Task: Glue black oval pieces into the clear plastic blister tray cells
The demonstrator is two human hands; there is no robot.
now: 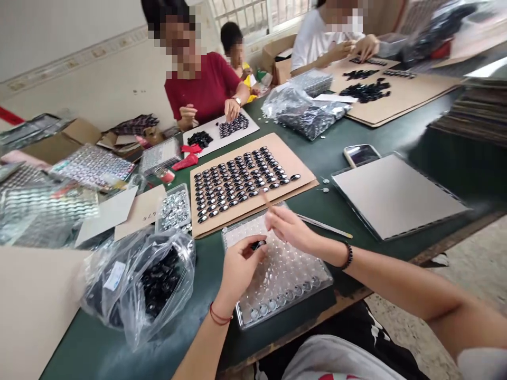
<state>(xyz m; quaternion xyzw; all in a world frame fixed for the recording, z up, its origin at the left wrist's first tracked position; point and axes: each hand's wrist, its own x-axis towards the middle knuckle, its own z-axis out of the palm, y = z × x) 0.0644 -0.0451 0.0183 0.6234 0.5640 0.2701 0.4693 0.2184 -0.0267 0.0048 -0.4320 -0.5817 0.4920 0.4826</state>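
Two arms (pixel 400 285): left hand (pixel 241 261) pinches one black piece (pixel 259 245)

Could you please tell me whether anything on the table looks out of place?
Yes: two small shiny pieces lie loose on the green tabletop, just right of the brown cardboard. They look stray, since the black pieces on that cardboard are set out in rows.

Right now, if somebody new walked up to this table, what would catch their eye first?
Probably the rows of shiny black pieces on tan cardboard in the middle of the table. Next, the clear plastic bag of black pieces at the near left. Then the clear tray at the near edge, over which the left hand pinches a black piece and the right hand holds a thin stick.
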